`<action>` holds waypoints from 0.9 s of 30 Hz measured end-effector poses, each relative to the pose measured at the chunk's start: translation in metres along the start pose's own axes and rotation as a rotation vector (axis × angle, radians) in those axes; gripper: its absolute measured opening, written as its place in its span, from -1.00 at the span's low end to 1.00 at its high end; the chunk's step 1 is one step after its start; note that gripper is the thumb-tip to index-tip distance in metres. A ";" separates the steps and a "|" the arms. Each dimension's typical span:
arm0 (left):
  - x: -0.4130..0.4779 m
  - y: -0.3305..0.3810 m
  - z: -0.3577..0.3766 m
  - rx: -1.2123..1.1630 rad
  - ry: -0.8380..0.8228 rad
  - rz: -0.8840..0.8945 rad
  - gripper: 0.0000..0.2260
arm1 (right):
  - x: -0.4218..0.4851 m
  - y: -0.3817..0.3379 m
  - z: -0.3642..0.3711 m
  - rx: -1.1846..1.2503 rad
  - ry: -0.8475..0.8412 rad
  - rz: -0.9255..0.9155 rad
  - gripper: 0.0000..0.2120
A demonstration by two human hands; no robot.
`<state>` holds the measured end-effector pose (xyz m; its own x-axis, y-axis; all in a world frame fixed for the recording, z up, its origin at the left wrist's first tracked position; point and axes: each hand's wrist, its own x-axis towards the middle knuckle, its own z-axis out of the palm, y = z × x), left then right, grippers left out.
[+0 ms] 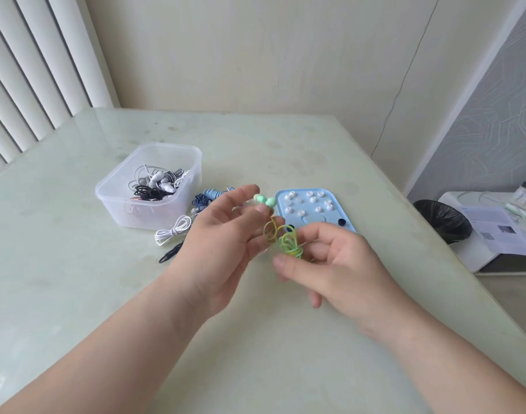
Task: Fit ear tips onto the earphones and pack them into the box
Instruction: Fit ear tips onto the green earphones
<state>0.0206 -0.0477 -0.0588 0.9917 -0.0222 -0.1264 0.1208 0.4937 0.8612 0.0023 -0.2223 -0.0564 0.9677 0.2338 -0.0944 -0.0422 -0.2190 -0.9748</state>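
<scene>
1. Table [285, 144]: pale green glossy top that carries everything listed below.
2. Clear plastic box [130, 213]: open, on the far left. It holds a tangle of black and white earphones.
3. Blue tray [315, 219]: flat, just beyond the right hand and well apart from the box.
4. Left hand [222, 234]: raised above the table. Its fingertips pinch the bud end of the green earphones, and the other fingers are loosely spread.
5. Right hand [330, 264]: raised, nearer the camera. Thumb and curled fingers grip the coiled cable. The frame is a little blurred here, so the exact finger contact is unclear.
6. Loose earphones on the table between box and hands: a white coil [173, 233], a blue set [208, 197] and a black set [170, 253].
7. Green earphones [290, 245]: held in the air between both hands.
   - The long axis runs from the mint buds [264, 200] at the far end down to the yellow-green coil at the near end.
   - The buds sit just beside the tray's left edge.
   - I cannot tell whether tips are already fitted.
8. Ear tips [312, 199]: small white pieces scattered over the tray's far half, to the right of the buds.
   - Judgement: the right hand is nearer the tips for picking one up, while the left hand presents the buds. The box lies on the left hand's side.
</scene>
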 end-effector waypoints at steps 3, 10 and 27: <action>0.000 0.001 -0.001 0.154 -0.065 -0.077 -0.68 | 0.002 -0.005 -0.009 0.117 0.137 0.023 -0.78; -0.004 -0.004 0.005 0.119 -0.167 -0.220 -0.72 | 0.004 -0.007 -0.007 0.139 0.256 -0.022 -0.87; 0.013 0.101 -0.033 0.613 0.188 0.232 -0.95 | 0.031 -0.078 0.042 0.233 0.106 0.013 -0.83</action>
<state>0.0442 0.0304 0.0107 0.9772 0.2040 0.0592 -0.0360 -0.1158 0.9926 0.0252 -0.1581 0.0078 0.9868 0.1295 -0.0972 -0.0987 0.0055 -0.9951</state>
